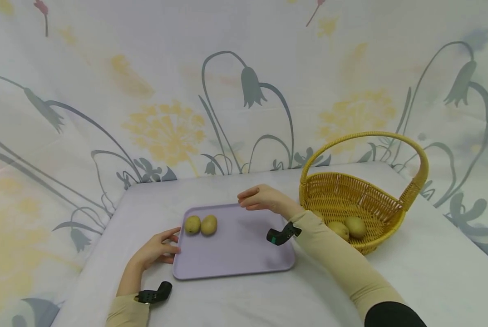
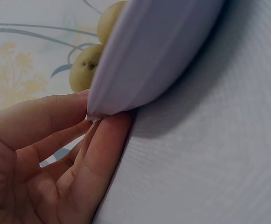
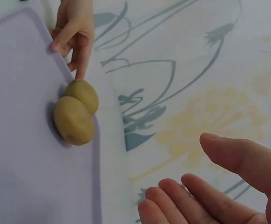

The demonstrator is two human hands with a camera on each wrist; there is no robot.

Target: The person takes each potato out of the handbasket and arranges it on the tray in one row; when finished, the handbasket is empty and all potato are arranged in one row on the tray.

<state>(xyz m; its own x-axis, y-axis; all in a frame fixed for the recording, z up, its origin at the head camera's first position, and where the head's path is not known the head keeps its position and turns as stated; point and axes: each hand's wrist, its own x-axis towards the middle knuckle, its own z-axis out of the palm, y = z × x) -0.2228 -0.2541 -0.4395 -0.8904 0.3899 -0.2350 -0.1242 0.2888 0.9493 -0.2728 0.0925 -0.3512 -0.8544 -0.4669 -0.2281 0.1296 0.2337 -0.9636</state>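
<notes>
A lilac tray (image 1: 239, 254) lies on the white-covered table. My left hand (image 1: 157, 247) pinches its left rim; the left wrist view shows thumb and fingers (image 2: 109, 140) on either side of the edge. Two round yellow-green fruits, one fruit (image 1: 192, 225) and a second fruit (image 1: 209, 225), sit side by side near the tray's upper left corner. Over the tray's far right part is my right hand (image 1: 268, 200), fingers extended and holding nothing. In the right wrist view its thumb (image 3: 233, 149) stands apart from the fingers (image 3: 182, 205).
To the right of the tray stands a yellow wicker basket (image 1: 333, 188) with a tall arched handle (image 1: 368, 134). Several similar fruits (image 1: 355, 227) lie inside, partly hidden by my right sleeve (image 1: 333, 252). A flower-patterned cloth (image 1: 235, 136) hangs behind the table.
</notes>
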